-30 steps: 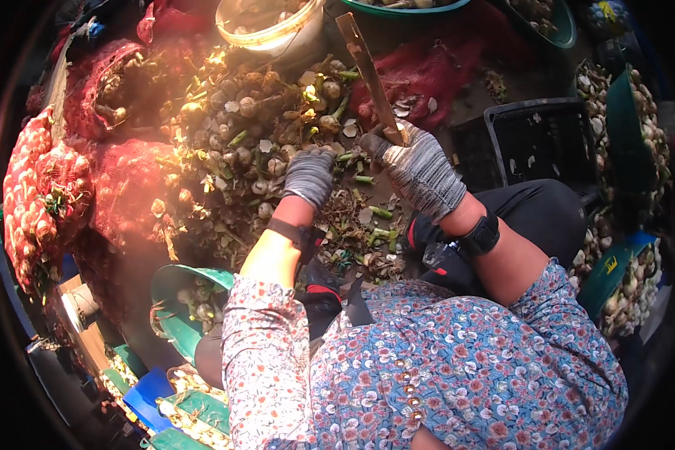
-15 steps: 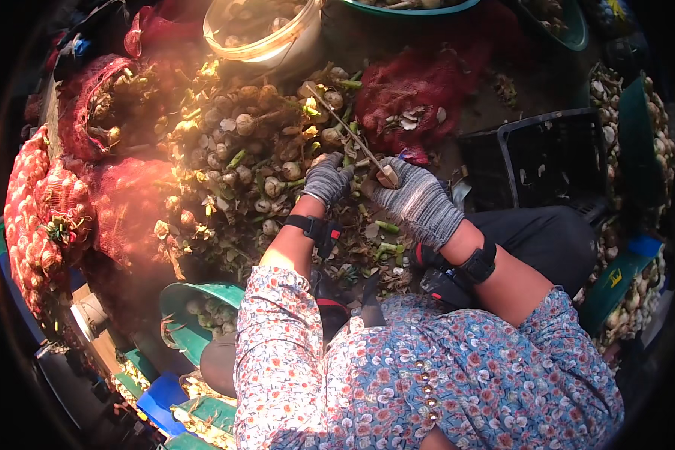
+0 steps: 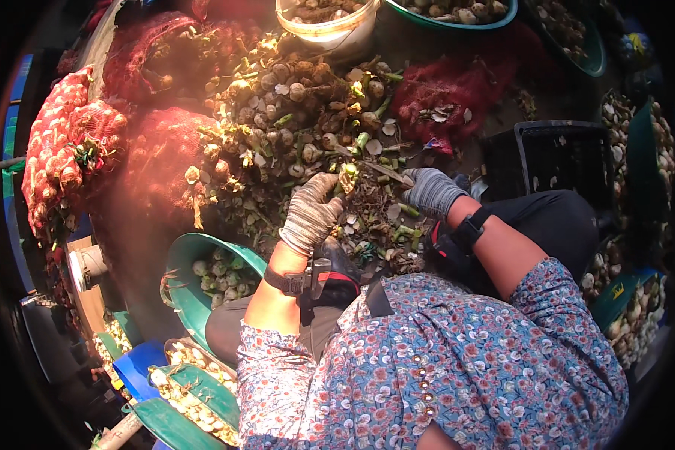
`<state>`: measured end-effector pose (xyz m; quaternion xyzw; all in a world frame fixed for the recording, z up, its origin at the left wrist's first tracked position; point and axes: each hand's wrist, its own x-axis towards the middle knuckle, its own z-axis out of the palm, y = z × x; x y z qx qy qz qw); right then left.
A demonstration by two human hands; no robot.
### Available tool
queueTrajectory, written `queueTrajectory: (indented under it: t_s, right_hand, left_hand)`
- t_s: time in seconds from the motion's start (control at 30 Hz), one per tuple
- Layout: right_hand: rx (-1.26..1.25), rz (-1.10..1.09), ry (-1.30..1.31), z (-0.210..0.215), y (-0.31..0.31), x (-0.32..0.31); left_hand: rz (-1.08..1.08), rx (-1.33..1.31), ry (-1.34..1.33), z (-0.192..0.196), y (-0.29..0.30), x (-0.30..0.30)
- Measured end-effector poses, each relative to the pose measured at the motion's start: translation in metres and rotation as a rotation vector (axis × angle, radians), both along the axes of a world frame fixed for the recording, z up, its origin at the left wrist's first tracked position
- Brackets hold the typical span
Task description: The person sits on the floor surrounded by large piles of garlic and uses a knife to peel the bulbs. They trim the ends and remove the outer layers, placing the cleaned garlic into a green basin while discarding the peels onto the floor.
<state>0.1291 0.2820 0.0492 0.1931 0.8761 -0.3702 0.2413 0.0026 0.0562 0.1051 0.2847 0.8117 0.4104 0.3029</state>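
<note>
My left hand point(image 3: 311, 210), in a striped grey-brown knit glove, has its fingers and thumb curled at a garlic bulb point(image 3: 348, 180) with a yellow-green stem end. Its fingertips appear to pinch the bulb, though part of the contact is unclear. In a similar glove, my right hand point(image 3: 433, 195) is closed on a knife point(image 3: 386, 172). The blade points left and slightly away, passing close by the bulb; the handle is hidden in my fist. Beyond both hands spreads a pile of garlic bulbs point(image 3: 285, 135) with stems, and cut stem pieces point(image 3: 409, 217) lie below the blade.
A green tub point(image 3: 176, 262) of trimmed bulbs tilts by my left leg. Red mesh sacks point(image 3: 157, 161) stand at left, another mesh sack point(image 3: 420, 105) lies ahead. A white bucket point(image 3: 330, 34) and green basin point(image 3: 457, 22) are at the back, a black crate point(image 3: 562, 127) at right.
My left hand has drawn left and toward me, turning and separating from the right. The knife has swung from steeply upright in the picture to a flatter angle. The whole view has shifted slightly.
</note>
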Motion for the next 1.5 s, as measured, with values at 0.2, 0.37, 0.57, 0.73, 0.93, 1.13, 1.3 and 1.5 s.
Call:
queueTrajectory:
  t_s: [0.2,0.37,0.57,0.73,0.93,1.13,1.3,1.5]
  right_hand:
    - [-0.436,-0.255,0.302,0.030,-0.005,-0.007]
    - [-0.667,-0.255,0.437,0.066,-0.038,-0.015]
    - [-1.004,-0.670,0.151,0.060,-0.041,-0.001]
    - [-0.915,-0.440,0.410,0.055,-0.062,0.010]
    - [-0.051,0.088,0.602,0.091,-0.035,0.025]
    - [0.040,0.360,0.559,0.127,-0.038,0.030]
    - [0.018,0.416,0.465,0.113,-0.046,0.031]
    - [0.041,0.342,0.533,0.075,-0.051,0.033]
  left_hand:
    - [-0.300,-0.147,0.476,0.033,-0.008,0.007]
    - [0.008,-0.057,0.544,0.041,0.006,0.040]
    - [0.473,0.655,-0.690,0.027,-0.020,0.051]
    - [0.451,0.973,-0.906,0.007,-0.011,0.067]
    - [-0.120,0.385,0.466,0.011,-0.041,0.063]
    - [-0.238,-0.143,1.505,-0.063,-0.077,0.053]
    - [-0.194,-0.103,1.272,-0.084,-0.103,0.063]
    - [-0.206,-0.062,0.730,-0.037,-0.094,0.076]
